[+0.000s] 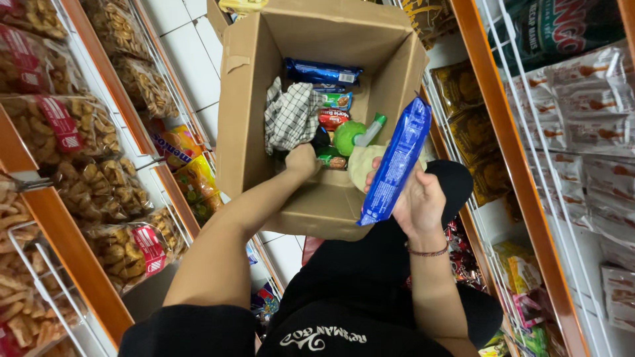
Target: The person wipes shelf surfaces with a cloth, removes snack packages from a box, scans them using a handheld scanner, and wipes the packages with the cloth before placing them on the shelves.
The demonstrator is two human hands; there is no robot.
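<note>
Right hand [418,201] grips blue biscuit pack [395,162] upright, long axis tilted far-right, just right of cardboard box [248,99]; left hand [303,160] reaches inside, grasp unclear.

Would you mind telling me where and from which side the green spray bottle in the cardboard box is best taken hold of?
Probably by its round green body, coming straight down through the open top of the cardboard box. The bottle lies on its side among packets, nozzle end toward the right, so the body's upper curve is the most exposed part. The left hand is nearest; the right hand holds the blue packet.
</note>
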